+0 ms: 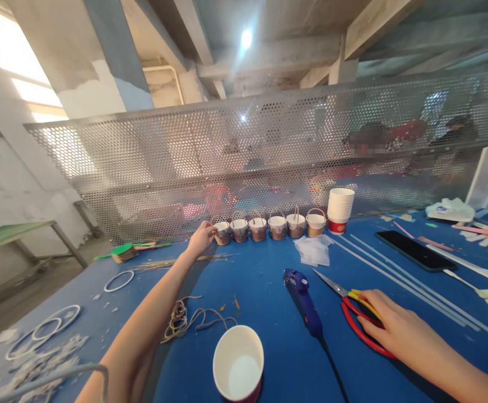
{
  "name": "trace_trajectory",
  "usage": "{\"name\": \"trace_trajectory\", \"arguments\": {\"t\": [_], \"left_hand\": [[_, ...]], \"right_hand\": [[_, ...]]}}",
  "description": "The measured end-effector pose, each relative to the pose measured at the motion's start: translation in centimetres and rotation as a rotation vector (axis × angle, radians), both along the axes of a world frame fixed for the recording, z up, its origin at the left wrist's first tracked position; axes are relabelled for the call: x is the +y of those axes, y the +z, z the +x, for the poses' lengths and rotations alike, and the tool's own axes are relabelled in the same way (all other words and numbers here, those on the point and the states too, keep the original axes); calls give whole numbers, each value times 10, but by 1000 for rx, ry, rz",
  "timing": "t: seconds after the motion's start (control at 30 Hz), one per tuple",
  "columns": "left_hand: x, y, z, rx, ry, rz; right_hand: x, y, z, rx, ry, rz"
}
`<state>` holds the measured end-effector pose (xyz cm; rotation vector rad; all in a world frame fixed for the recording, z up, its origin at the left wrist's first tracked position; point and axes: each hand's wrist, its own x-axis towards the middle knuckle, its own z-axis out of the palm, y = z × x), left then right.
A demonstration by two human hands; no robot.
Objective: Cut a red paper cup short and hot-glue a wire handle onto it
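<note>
My left hand (201,237) reaches to the far side of the table, its fingers closed at the edge of the leftmost small bucket (223,234). That bucket stands at the end of a row of several brown-wrapped paper cups with loop handles, such as the bucket (278,228). Under my right hand (389,322) are scissors (344,299) with red and yellow handles; the fingers curl over the handles and the blades point away, slightly apart. A blue glue gun (305,305) lies left of the scissors. A white paper cup (238,362) stands near me, its mouth facing up.
A stack of paper cups (340,210) stands right of the row, near white mesh pieces (313,249). Glue sticks (399,277) and a phone (416,250) lie right. Cord (179,319), white rings (44,332) and scraps lie left. A perforated metal screen (227,162) borders the back.
</note>
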<state>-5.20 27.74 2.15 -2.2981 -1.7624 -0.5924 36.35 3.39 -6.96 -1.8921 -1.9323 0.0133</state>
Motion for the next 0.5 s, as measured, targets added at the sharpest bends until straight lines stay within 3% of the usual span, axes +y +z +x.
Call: {"name": "trace_trajectory", "arguments": {"t": [0.2,0.5], "left_hand": [[-3,2,15,36,55,-2],[-4,-3,30,29,69,24]], "right_hand": [[1,2,0,36,42,-138],[0,1,0,1,28,-43]]}}
